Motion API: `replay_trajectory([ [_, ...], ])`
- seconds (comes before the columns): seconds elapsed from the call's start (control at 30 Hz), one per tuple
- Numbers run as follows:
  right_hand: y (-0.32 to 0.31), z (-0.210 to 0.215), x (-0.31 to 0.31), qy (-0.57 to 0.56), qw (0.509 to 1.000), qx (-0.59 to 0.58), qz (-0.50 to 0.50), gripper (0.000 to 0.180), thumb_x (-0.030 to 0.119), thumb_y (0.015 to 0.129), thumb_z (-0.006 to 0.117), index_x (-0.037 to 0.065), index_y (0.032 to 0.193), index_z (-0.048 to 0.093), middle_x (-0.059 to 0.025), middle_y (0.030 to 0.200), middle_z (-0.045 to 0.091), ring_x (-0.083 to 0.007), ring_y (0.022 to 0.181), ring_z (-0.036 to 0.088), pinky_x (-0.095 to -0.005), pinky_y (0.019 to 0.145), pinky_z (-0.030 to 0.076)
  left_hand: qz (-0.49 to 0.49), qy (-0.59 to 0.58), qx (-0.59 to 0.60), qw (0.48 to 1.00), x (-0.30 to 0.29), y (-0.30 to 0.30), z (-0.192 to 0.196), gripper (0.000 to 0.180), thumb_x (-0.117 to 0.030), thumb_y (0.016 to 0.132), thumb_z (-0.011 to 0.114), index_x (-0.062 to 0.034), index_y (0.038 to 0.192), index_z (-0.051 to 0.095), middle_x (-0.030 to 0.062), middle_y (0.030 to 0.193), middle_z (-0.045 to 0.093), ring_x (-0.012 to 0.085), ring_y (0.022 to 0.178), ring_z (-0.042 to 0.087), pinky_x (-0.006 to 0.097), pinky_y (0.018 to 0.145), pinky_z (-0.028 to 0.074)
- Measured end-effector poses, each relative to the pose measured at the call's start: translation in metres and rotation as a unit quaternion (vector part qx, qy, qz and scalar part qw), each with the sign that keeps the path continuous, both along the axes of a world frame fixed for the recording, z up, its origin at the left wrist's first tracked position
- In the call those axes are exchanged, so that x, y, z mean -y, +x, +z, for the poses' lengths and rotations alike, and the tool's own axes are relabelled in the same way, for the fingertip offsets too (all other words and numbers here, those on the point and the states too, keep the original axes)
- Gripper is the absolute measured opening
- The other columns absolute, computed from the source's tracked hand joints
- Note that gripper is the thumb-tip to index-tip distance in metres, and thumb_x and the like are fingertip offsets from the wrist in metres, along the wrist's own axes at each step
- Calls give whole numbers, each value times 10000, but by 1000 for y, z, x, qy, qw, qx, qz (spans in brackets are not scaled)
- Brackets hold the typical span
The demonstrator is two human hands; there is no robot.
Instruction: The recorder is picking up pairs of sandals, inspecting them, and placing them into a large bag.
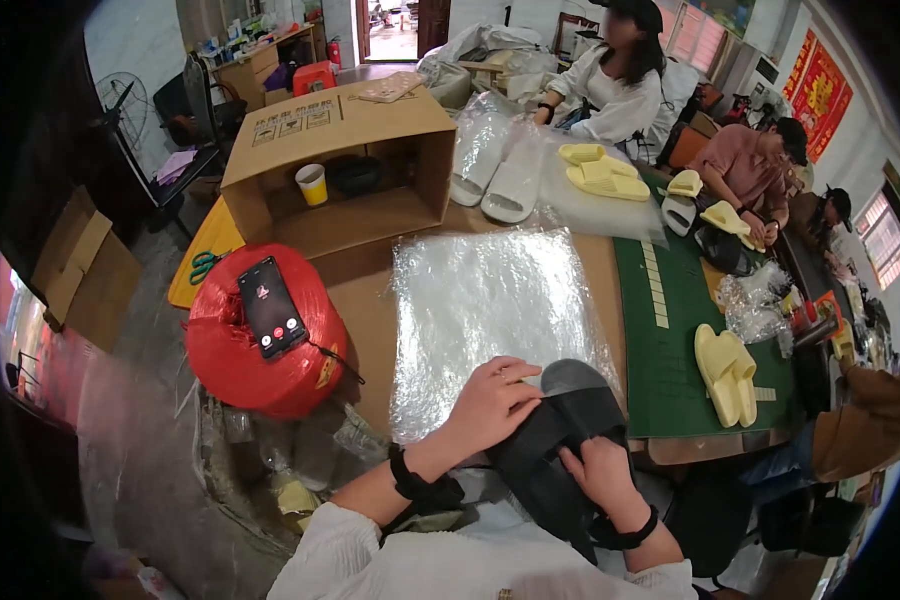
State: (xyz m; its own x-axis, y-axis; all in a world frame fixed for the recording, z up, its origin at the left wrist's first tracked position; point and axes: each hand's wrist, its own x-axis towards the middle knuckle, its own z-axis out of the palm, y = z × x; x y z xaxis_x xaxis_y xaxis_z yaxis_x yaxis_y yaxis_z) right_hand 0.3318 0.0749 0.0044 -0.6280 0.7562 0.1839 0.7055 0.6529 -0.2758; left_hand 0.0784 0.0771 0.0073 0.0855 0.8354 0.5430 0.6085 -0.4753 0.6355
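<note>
A pair of black slippers (pixel 570 425) is held over the near edge of the table, close to my body. My right hand (pixel 605 475) is closed on the slippers, its thumb near the strap and its fingers partly hidden. My left hand (pixel 492 405) grips their left side, with fingertips bent against the edge. Just beyond, a stack of clear plastic bags (pixel 485 290) lies flat on brown cardboard. Left of the bags sits a big roll of red plastic twine (pixel 220 350), with a lit phone (pixel 272 308) on top.
An open cardboard box (pixel 340 125) stands at the back left, holding a yellow cup (pixel 312 185). Bagged white slippers (pixel 515 180) lie beside it. Yellow slippers (pixel 725 375) rest on a green mat (pixel 660 400) at right. Green-handled scissors (pixel 206 265) lie at left. Co-workers sit along the far and right sides.
</note>
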Motion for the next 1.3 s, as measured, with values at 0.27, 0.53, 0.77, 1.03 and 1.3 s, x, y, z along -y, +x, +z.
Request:
replay_trajectory([
  [0.27,-55,-30,-51,11,997,-65,-27,258,221,844,708,5,779,583,-200,769,607,-402,744,635,-481,643,513,-79,-18,22,996,9,7,4,88,-113,927,653,-63,999,658,101,1295,650,308,1321,518,475,1132,384],
  [0.53,-93,-59,-83,70,992,-104,32,273,259,917,655,38,778,575,-192,756,602,-413,719,621,-503,591,485,-150,-53,73,985,18,11,1,254,-118,976,552,-59,1219,597,153,1399,558,381,1334,476,481,1141,363],
  [0.77,-171,-16,-110,-47,993,-66,-90,380,345,988,577,-4,837,574,-260,792,631,-468,734,634,-535,662,504,-193,-72,105,973,19,-15,18,111,-73,966,555,-37,1067,583,118,1384,584,375,1330,489,469,1137,373],
  [1.03,-157,-51,-101,2,982,-186,-1,762,131,843,709,-19,1494,342,-268,1166,530,-431,1056,524,-482,905,446,-21,-25,-15,999,37,-62,-3,254,-107,881,645,-68,1122,576,162,1459,489,406,1378,423,507,1131,363],
  [1.3,-41,8,2,-185,959,-211,44,217,81,827,759,18,1025,697,-144,878,643,-248,767,616,-348,680,500,200,-195,8,960,98,-84,-32,609,-121,890,583,-139,1480,437,262,1292,548,426,1153,556,473,997,454],
])
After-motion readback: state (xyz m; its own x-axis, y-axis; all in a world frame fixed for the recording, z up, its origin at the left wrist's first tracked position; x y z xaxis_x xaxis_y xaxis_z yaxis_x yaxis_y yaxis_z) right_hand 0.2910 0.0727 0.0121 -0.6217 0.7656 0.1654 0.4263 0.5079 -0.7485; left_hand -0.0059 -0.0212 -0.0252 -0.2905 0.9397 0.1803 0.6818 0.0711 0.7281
